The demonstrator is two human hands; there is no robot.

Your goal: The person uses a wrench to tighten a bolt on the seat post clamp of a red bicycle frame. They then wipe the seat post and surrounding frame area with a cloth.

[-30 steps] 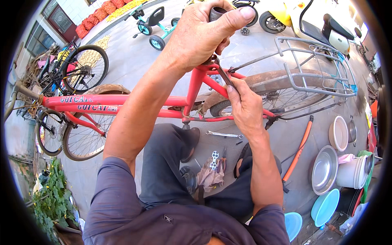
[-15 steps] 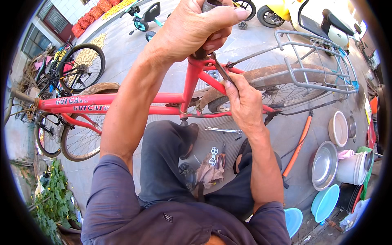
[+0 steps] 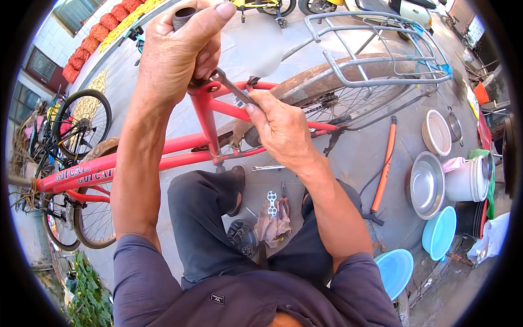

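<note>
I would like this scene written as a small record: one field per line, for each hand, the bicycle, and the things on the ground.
Bicycle: red-painted metal frame, grey metal rack toward the picture's right
Left hand: closed around a dark, hollow metal tube
Right hand: holds a long, dark metal tool, far end by the frame's top
Ground, right: long orange cylinder; round silver metal basin; two round light-blue basins
Ground, middle: silver metal wrench; silver perforated metal plate; pliers with reddish handles; crumpled brownish cloth
</note>
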